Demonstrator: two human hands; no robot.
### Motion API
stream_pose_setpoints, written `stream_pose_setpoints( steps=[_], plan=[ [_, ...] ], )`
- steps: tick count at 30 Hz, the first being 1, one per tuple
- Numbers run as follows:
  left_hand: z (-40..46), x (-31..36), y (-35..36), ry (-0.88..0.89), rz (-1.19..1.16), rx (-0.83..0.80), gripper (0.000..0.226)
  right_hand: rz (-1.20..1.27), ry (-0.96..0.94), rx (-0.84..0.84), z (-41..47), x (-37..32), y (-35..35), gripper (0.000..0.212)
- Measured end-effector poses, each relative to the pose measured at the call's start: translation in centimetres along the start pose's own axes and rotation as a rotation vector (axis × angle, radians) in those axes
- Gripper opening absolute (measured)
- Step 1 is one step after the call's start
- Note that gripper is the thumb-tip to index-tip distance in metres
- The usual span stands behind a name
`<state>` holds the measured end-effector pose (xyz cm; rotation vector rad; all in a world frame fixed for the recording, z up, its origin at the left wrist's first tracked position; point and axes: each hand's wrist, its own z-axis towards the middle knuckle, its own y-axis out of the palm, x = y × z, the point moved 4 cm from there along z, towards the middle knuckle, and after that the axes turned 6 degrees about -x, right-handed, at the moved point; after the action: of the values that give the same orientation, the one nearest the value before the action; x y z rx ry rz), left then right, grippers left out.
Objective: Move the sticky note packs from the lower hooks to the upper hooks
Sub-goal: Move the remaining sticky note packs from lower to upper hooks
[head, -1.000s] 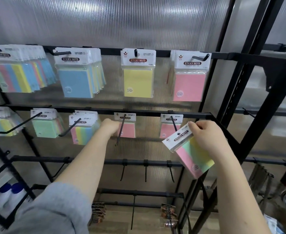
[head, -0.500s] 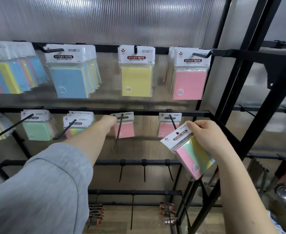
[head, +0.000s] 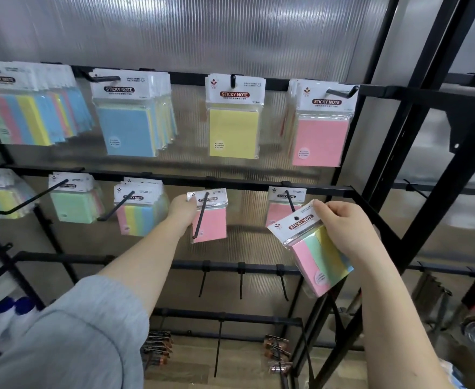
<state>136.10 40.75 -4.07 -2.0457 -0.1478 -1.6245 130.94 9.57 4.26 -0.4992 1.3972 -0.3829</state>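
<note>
Landmark: the pink pack [head: 210, 220] on the lower-row hook [head: 200, 217], mid rack.

Left hand [head: 182, 206] reaches to its left edge, fingers curled against the header card; looks like a pinch on the card, but the fingertips are hidden behind it. The pack hangs on its hook.

Right hand [head: 340, 228], right of the pink pack and a bit lower, holds a multicolour pack [head: 312, 251] off the rack, tilted, thumb at the header's top corner, fingers wrapped behind.

Another pink pack [head: 280, 211] hangs on the lower hook between the two, partly hidden by the held pack.

Straight above the landmark, upper row: a yellow pack [head: 234, 124] on its hook; right of that, a large pink pack [head: 320, 136]; left, a blue-fronted stack [head: 129, 124].
</note>
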Motion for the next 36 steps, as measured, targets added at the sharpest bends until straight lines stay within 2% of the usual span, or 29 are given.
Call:
stream_pose_setpoints(
  steps=[9,19,27,33,36],
  plan=[
    [-4.1,0.4,-0.8,-0.034,0.116,0.095,0.033,0.183,-0.024,0.081,0.3,-0.1,0.4,0.043],
    [-11.4,1.0,-2.4,0.08,0.32,0.156,0.033,0.296,0.008,0.07,0.2,-0.6,0.7,0.029],
    [-13.4,3.4,-4.2,0.127,0.512,0.114,0.022,0.337,-0.05,0.189,0.4,-0.3,0.6,0.045],
    [-13.8,4.4,-4.5,0.171,0.491,0.134,0.027,0.407,-0.151,0.258,0.1,-0.8,-0.7,0.047],
    [-13.9,5.3,-4.4,0.194,0.498,0.17,0.023,0.453,-0.185,0.314,-0.2,-1.0,-1.8,0.039]
  ],
)
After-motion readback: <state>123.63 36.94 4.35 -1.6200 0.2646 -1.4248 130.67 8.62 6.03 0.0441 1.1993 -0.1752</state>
